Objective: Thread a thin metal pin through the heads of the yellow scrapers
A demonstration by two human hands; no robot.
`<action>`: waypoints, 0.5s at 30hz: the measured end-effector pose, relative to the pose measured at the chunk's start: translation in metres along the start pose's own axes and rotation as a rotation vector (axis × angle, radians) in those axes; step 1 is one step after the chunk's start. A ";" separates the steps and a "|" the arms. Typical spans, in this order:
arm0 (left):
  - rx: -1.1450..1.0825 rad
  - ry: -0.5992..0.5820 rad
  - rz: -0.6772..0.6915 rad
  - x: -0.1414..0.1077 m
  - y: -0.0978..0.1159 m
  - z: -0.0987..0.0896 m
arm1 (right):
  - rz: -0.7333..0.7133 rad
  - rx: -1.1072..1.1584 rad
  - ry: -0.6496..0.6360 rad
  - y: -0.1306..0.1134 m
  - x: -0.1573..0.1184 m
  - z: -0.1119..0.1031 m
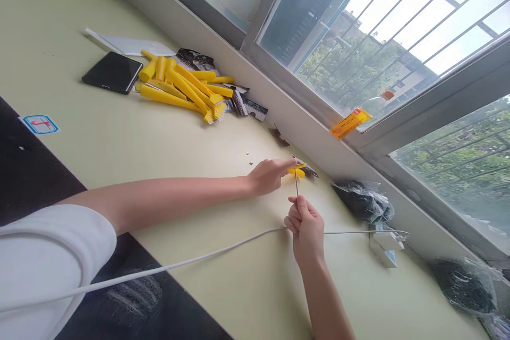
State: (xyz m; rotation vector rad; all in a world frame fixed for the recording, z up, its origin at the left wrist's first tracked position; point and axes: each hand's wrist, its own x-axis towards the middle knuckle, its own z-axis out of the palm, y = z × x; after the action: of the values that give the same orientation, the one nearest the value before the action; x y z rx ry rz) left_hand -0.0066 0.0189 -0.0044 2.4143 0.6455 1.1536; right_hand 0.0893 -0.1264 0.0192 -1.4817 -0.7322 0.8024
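My left hand (268, 175) is closed around a yellow-handled scraper (298, 173), of which only the end past my fingers shows. Below it, my right hand (307, 226) grips a thin-shafted screwdriver (297, 186); its handle is hidden inside my fingers. The dark shaft points up and its tip meets the scraper. Behind the scraper lies a dark printed packet (311, 170). Two tiny dark bits, one of them a small dark piece (251, 163), lie on the table left of my left hand.
A pile of yellow scrapers (187, 87) lies by the wall with black packaging (255, 110), beside a black tablet-like device (112, 71). A white cable (199, 259) crosses the table to a charger (387, 240). Bagged black items (364, 199) and a bottle (350, 123) line the window side.
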 end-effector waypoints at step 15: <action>-0.060 -0.042 -0.071 -0.001 0.001 -0.004 | -0.736 -0.979 0.363 0.012 0.006 -0.003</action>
State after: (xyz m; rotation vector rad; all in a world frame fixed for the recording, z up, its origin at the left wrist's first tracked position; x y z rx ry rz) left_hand -0.0096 0.0178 -0.0020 2.3397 0.6682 1.0753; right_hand 0.0949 -0.1237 0.0068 -1.9061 -1.3620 -0.4702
